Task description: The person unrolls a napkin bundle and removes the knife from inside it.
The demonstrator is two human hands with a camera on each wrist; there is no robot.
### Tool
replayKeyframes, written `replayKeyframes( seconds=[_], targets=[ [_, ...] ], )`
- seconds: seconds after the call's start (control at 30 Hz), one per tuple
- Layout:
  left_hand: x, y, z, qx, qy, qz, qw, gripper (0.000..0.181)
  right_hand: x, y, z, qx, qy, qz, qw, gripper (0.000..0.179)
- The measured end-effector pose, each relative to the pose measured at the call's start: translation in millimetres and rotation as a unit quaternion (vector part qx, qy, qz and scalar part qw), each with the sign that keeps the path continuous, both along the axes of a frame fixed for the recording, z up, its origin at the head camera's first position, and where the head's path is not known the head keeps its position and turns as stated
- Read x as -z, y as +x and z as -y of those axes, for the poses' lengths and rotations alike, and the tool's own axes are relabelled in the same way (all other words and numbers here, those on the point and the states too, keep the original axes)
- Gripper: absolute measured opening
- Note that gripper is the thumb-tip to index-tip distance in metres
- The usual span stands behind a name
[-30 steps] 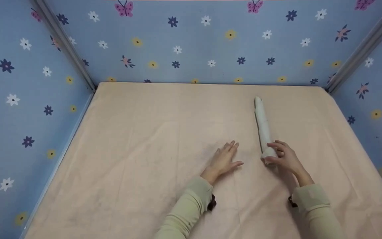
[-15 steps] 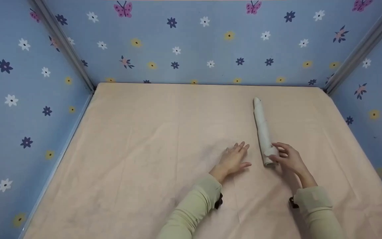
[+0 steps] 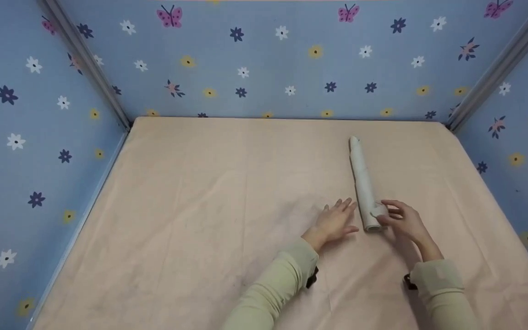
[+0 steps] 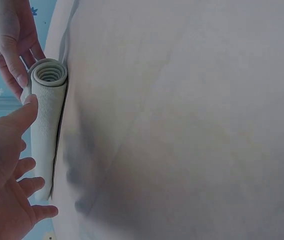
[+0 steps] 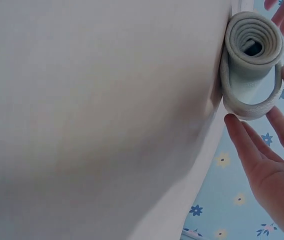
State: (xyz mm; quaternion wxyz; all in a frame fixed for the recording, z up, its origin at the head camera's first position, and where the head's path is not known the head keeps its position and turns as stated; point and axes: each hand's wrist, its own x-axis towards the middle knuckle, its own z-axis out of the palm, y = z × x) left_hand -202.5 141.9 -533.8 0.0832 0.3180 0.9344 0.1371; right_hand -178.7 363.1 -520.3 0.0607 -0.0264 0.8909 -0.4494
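A pale green-white rolled-up cloth lies lengthwise on the right half of the table, its spiral end toward the person. At that near end, my right hand holds the cloth's loose outer edge between thumb and fingers. The right wrist view shows this outer layer standing away from the tight coil in a loop. My left hand is just left of the roll, palm down with fingers spread. In the left wrist view, the left thumb overlaps the roll; whether it touches is unclear.
A peach cloth with creases covers the table. Blue flowered panels with grey corner posts stand along its back and sides. Both sleeves are light green, with a dark strap at each wrist.
My left hand has slid right across the table toward the roll. My right hand has shifted slightly right, drawing the loose edge away from the coil. The roll's far end stays in place.
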Motion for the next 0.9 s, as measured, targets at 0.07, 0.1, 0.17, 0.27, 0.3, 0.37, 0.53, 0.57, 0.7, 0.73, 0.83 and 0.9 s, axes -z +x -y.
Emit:
replayKeyframes(
  seconds=[0.07, 0.1, 0.17, 0.27, 0.3, 0.37, 0.53, 0.57, 0.7, 0.73, 0.83, 0.9],
  targets=[
    [-0.1, 1.1, -2.5, 0.005, 0.0, -0.001, 1.0, 0.068, -0.3, 1.1, -2.4, 0.0, 0.002, -0.005, 1.0, 0.054],
    [-0.5, 1.6, -3.7, 0.007, 0.0, -0.002, 1.0, 0.068, -0.3, 1.5, -3.6, -0.002, 0.003, -0.009, 1.0, 0.054],
    [-1.0, 2.8, -5.9, 0.009, 0.001, -0.003, 1.0, 0.067, -0.1, 2.0, -6.1, -0.004, 0.005, -0.015, 0.9999, 0.052],
    [-1.1, 4.2, -9.0, 0.012, 0.003, -0.009, 0.9999, 0.066, 0.9, 2.5, -9.7, -0.006, 0.009, -0.018, 0.9998, 0.05],
    [-0.4, 4.7, -10.0, 0.013, 0.003, -0.012, 0.9998, 0.065, 1.4, 2.7, -10.9, -0.007, 0.011, -0.019, 0.9997, 0.05],
    [1.8, 5.6, -11.9, 0.016, 0.004, -0.018, 0.9997, 0.065, 2.2, 3.5, -12.9, -0.006, 0.013, -0.019, 0.9997, 0.049],
    [6.4, 7.8, -16.6, 0.022, 0.002, -0.029, 0.9993, 0.064, 0.0, 6.7, -14.2, -0.006, 0.015, -0.038, 0.9991, 0.041],
    [6.7, 8.2, -17.8, 0.023, 0.0, -0.032, 0.9992, 0.064, 0.1, 6.9, -14.8, -0.007, 0.018, -0.044, 0.9989, 0.04],
    [5.5, 9.4, -23.4, 0.028, -0.015, -0.044, 0.9985, 0.064, 1.2, 7.1, -18.3, -0.005, 0.026, -0.059, 0.9979, 0.037],
    [5.0, 9.8, -25.0, 0.029, -0.017, -0.045, 0.9984, 0.064, 5.0, 5.8, -21.8, -0.005, 0.029, -0.061, 0.9977, 0.037],
    [3.5, 10.7, -28.9, 0.032, -0.021, -0.042, 0.9984, 0.064, 5.5, 6.5, -25.0, -0.003, 0.032, -0.068, 0.9972, 0.037],
    [3.4, 10.7, -31.3, 0.032, -0.022, -0.039, 0.9985, 0.064, 4.9, 7.5, -26.8, -0.002, 0.03, -0.073, 0.9969, 0.036]
  ],
)
